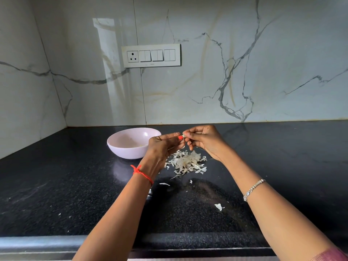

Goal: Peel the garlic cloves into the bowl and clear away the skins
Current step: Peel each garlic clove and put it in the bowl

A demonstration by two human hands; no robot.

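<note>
Both hands are up off the bench and meeting in the middle. The left hand [162,146] pinches a small garlic clove [183,136] with curled fingers, an orange-painted nail right against it. The right hand [205,142] grips the same clove from the other side, fingertips bunched tight on it. The clove sits between the two sets of fingertips, in the air, mostly hidden by them.

Directly below lies the pile of skins [187,162], papery white flakes heaped on the black bench [56,185]. A few stray skins [218,206] are scattered nearer the front edge.

Just left of the hands sits the pale bowl [122,151], upright on the bench, with something pale at the bottom that is too faint to make out.

There is a red thread [142,173] on the left wrist and a silver bracelet [253,189] on the right. Behind, a switch panel [151,55] is on the marble wall.
</note>
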